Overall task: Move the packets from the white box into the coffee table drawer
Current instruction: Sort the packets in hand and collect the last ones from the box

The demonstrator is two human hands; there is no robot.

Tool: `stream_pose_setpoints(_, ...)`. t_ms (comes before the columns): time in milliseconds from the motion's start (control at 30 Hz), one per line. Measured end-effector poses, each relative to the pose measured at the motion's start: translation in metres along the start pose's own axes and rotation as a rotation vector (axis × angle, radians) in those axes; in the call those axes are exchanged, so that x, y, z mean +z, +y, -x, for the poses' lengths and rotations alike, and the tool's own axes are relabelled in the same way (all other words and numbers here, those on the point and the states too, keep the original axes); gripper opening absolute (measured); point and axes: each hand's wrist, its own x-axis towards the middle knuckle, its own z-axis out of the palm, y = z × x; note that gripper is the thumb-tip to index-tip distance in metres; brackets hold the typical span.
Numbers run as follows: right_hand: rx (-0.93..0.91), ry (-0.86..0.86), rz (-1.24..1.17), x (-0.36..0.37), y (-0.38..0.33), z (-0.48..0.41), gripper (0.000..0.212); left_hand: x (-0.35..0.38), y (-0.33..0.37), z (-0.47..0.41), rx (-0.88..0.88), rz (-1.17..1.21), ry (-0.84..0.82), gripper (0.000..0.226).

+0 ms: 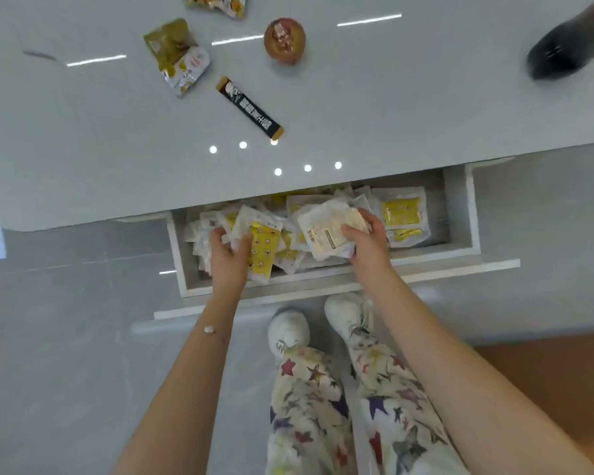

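A glossy pale grey coffee table [391,108] fills the upper half of the view, standing on a grey tiled floor [66,337] that meets a strip of wooden flooring [546,371] at the lower right; below the table's near edge its drawer [455,214] is pulled open, and a loose heap of white and yellow packets [401,212] lies inside it, overlapping one another across most of its width. The left hand [228,258] reaches into the left part of the drawer, its fingers and thumb curled round a white packet with a yellow panel [263,248], which stands tilted over the heap; the right hand [367,245] is just beside it toward the middle, gripping a pale cream packet [326,231] by its right edge, held over the other packets. A thin bracelet [209,330] sits on the left wrist. On the tabletop, well apart from the drawer, lie a black stick sachet [249,108] set at a slant, an olive-yellow pouch [177,56], another pouch [216,2] cut off by the top edge, and a round brown item [284,41]; a dark object [563,49] at the top right is too blurred to name. Below the drawer, two white shoes [288,332] and star-print trousers [309,406] show between the forearms.
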Motion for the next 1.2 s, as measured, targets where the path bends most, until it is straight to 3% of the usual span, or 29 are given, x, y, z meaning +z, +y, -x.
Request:
stream_pose_setpoints(167,-0.071,0.008,0.101,0.005,0.012,-0.034,0.050,0.014,-0.020,-0.026,0.038,-0.143,0.043,0.045)
stream_pose_setpoints(467,-0.337,0.039,0.777,0.004,-0.006,-0.002,0.060,-0.014,-0.008,0.006,0.108,-0.342,0.093,0.057)
stream_pose_setpoints(633,-0.560,-0.066,0.999,0.015,-0.063,0.069,0.059,-0.053,0.049,0.064,0.317,-0.465,0.097,0.054)
stream_pose_setpoints(800,-0.652,-0.165,1.214,0.035,-0.126,0.165,0.071,-0.094,0.125,0.139,0.388,-0.353,0.097,0.059)
stream_pose_setpoints(1067,-0.996,-0.274,1.600,0.047,-0.215,0.324,0.075,-0.179,0.222,0.274,0.662,-0.639,0.316,0.069)
stream_pose_setpoints(1200,-1.183,-0.327,1.692,0.056,-0.231,0.384,0.075,-0.216,0.230,0.327,0.674,-0.740,0.419,0.069)
